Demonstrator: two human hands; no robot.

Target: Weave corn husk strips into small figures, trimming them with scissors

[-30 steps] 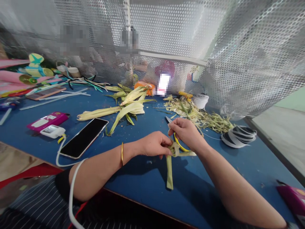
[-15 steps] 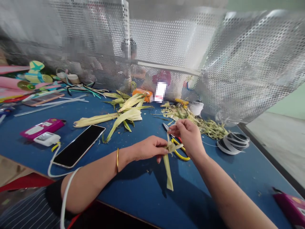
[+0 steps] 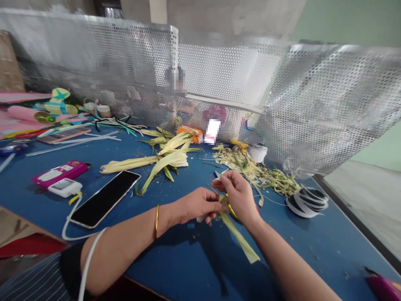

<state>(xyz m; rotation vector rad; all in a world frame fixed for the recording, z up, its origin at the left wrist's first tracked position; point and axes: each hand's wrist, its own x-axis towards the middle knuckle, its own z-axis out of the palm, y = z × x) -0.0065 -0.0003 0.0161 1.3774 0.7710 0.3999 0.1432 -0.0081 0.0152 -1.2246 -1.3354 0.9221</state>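
Between my fingers is a pale green corn husk strip [image 3: 239, 238], its long tail slanting down to the right over the blue table. My left hand [image 3: 200, 205] pinches the folded part of the strip between thumb and fingers. Close against it, my right hand [image 3: 236, 192] is closed with thumb and forefinger together on the strip's thin upper end. Scissors with yellow handles [image 3: 232, 211] lie beneath, mostly hidden by my right hand. A heap of corn husks [image 3: 172, 159] lies beyond my left hand.
Husk scraps [image 3: 250, 167] are piled at the back right, beside a roll of white ribbon [image 3: 307, 202]. A black-screened phone [image 3: 106, 198] and a magenta box [image 3: 61, 173] lie left. A perforated metal screen [image 3: 225, 75] borders the table's back; a person sits behind it.
The hands have drawn closer together, and the right hand has come down and left. The husk strip's tail has swung from hanging nearly straight to slanting right. The camera view has tilted up.
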